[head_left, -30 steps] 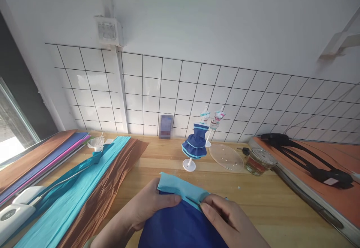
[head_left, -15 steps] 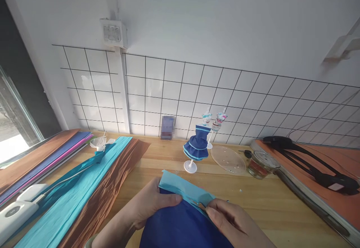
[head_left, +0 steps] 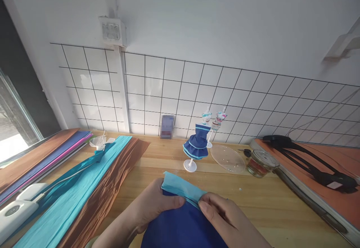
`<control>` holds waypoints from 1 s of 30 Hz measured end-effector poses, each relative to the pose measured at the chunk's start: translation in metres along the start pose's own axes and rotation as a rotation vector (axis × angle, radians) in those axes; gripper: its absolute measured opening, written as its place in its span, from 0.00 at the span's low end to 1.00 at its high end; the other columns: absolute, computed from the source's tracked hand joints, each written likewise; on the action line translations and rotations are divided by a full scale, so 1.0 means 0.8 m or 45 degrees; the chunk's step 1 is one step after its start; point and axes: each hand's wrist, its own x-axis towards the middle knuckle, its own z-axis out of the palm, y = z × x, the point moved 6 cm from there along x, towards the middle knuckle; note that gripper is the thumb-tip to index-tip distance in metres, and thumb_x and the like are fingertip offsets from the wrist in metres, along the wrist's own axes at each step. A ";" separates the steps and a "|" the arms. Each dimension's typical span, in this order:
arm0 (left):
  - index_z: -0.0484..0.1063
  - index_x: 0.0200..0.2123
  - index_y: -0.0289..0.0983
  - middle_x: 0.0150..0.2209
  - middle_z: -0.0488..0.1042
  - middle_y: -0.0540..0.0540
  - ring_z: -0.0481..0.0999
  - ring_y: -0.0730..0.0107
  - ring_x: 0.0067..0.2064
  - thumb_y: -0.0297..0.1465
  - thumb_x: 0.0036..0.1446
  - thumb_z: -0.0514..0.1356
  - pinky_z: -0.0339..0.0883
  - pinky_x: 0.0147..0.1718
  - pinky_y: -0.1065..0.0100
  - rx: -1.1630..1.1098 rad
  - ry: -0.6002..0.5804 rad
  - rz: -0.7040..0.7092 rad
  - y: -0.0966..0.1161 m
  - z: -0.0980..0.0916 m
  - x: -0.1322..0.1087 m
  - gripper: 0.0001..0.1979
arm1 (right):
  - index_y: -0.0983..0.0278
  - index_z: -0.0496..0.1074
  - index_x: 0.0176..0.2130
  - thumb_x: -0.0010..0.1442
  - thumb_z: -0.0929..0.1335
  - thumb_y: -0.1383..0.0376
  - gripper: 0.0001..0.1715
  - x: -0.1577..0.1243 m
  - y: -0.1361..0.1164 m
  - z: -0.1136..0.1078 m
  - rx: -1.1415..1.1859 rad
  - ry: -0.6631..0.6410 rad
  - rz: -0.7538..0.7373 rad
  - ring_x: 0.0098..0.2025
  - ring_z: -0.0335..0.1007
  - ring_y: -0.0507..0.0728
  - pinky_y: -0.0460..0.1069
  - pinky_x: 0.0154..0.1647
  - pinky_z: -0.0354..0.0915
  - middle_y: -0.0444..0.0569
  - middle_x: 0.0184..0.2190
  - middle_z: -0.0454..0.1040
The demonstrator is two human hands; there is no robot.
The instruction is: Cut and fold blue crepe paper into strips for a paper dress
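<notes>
Low in the middle of the view, my left hand and my right hand pinch a light blue crepe paper strip along the top edge of a dark blue paper piece. Both thumbs press on the strip, close together near its right part. The papers are held just above the wooden table. Behind them stands a small mannequin in a blue paper dress on a white stand, with a second small mannequin beside it.
Folded teal crepe paper and brown crepe paper lie at the left, next to a white glue gun with cord. A clear plastic lid, a glass jar and an orange board with black straps are on the right.
My right thumb slid left along the light blue strip, closer to my left thumb. The strip is now pressed flatter against the dark blue paper. The view shifted slightly.
</notes>
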 end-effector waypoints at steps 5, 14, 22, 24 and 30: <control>0.76 0.31 0.33 0.31 0.78 0.43 0.75 0.55 0.39 0.35 0.39 0.69 0.65 0.42 0.58 -0.017 0.007 -0.038 0.004 0.003 -0.005 0.15 | 0.60 0.65 0.29 0.61 0.56 0.47 0.23 0.003 -0.003 0.002 -0.058 0.027 -0.026 0.28 0.59 0.53 0.45 0.29 0.57 0.42 0.23 0.63; 0.77 0.33 0.33 0.32 0.78 0.43 0.75 0.60 0.37 0.34 0.41 0.68 0.65 0.40 0.61 0.006 -0.043 -0.056 0.007 0.005 -0.009 0.14 | 0.62 0.66 0.30 0.60 0.57 0.48 0.23 0.005 -0.006 0.004 0.034 -0.006 -0.049 0.31 0.63 0.54 0.45 0.33 0.60 0.44 0.28 0.68; 0.78 0.34 0.33 0.34 0.79 0.42 0.76 0.59 0.38 0.35 0.40 0.69 0.65 0.42 0.61 -0.033 -0.097 -0.053 0.004 0.005 -0.008 0.16 | 0.62 0.68 0.32 0.60 0.57 0.47 0.24 0.002 -0.006 0.003 0.071 -0.028 -0.045 0.32 0.62 0.54 0.45 0.32 0.59 0.44 0.27 0.67; 0.78 0.33 0.32 0.33 0.79 0.42 0.76 0.60 0.36 0.35 0.40 0.69 0.65 0.41 0.62 -0.039 -0.086 -0.069 0.003 0.004 -0.008 0.16 | 0.62 0.68 0.31 0.60 0.57 0.47 0.24 0.001 -0.006 0.003 0.064 -0.030 -0.052 0.32 0.62 0.54 0.45 0.32 0.60 0.44 0.27 0.67; 0.78 0.35 0.33 0.34 0.79 0.42 0.76 0.62 0.37 0.33 0.42 0.68 0.65 0.42 0.63 -0.032 -0.099 -0.066 0.005 0.006 -0.009 0.15 | 0.62 0.68 0.31 0.60 0.57 0.47 0.24 0.003 -0.005 0.004 0.074 -0.023 -0.048 0.33 0.63 0.54 0.45 0.32 0.60 0.45 0.28 0.69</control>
